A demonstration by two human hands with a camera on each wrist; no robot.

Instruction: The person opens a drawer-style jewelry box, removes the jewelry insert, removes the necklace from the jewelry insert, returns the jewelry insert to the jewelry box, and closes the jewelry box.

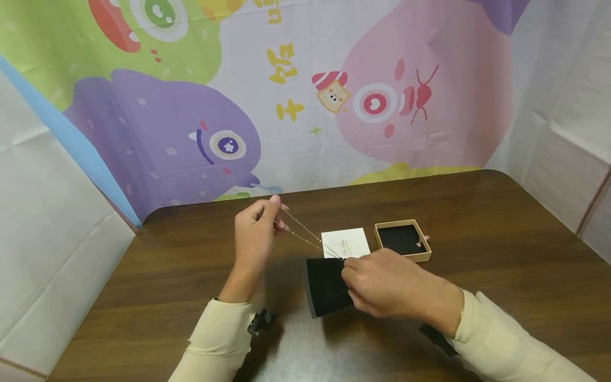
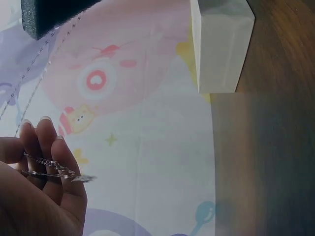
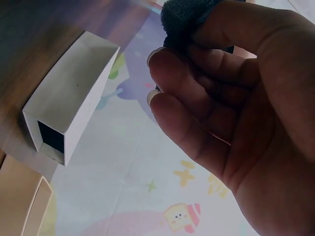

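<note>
A thin silver chain necklace [image 1: 314,236] stretches in two strands between the hands. My left hand [image 1: 253,228] holds one end of it raised, and in the left wrist view a loop of the chain [image 2: 51,163] lies across the fingers. Between thumb and fingers, my right hand [image 1: 393,281] pinches the upper right edge of a black foam pad [image 1: 326,289], tilted above the table. The strands run down to the pad's top edge beside the right fingertips. Where they meet the pad, the right fingers partly hide them.
Behind the pad, a white box sleeve [image 1: 346,240] with small print stands on the brown wooden table [image 1: 191,254]; its open end shows in the right wrist view. To its right lies a shallow cream box tray [image 1: 426,254] with a black inside and a small ribbon tab. A cartoon-printed cloth hangs behind.
</note>
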